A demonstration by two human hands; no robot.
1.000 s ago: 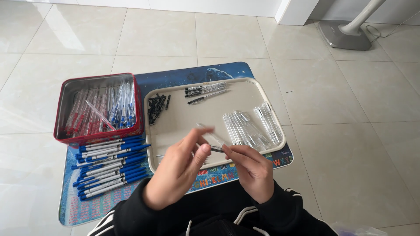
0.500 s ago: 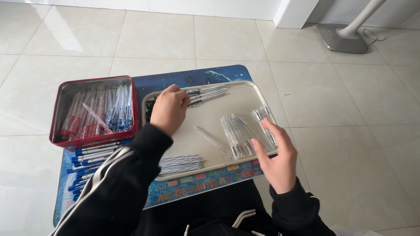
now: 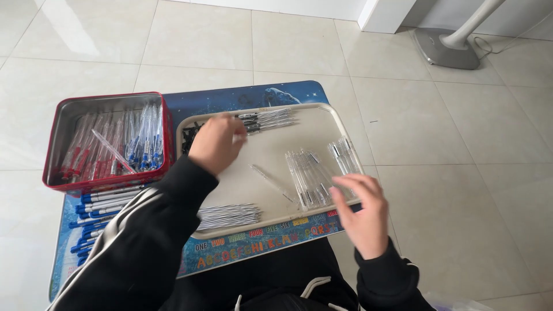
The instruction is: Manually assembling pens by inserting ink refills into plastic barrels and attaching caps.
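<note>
Hidden: the left hand is seen from the back, its fingers curled downward, so whether it has hold of anything cannot be told; the left sleeve covers the near left part of the tray.
Cut off: the pile of blue-capped pens runs under that sleeve, and only its left ends show.
Hard to make out: the small black parts at the tray's far left corner are half covered by the left hand and too small to tell apart.
Left hand: over the tray's far left part, just beside the bundle of dark-tipped refills lying along the tray's far rim.
Right hand: the right hand is at the tray's near right rim, fingers loosely spread and bent, grasping nothing that can be seen; its fingertips are touching or almost touching the clear pen barrels.
Clear pen barrels: heaped on the right half of the tray, between the two hands but far closer to the right one.
Single barrel: one clear tube lies alone at mid-tray, apart from both hands.
Silver springs or rods: a bundle at the tray's near rim, just beside the left sleeve.
Red tin: the red tin stands left of the tray, holding clear pens with red and blue parts.
Mat: a blue lettered mat lies under the tray.
</note>
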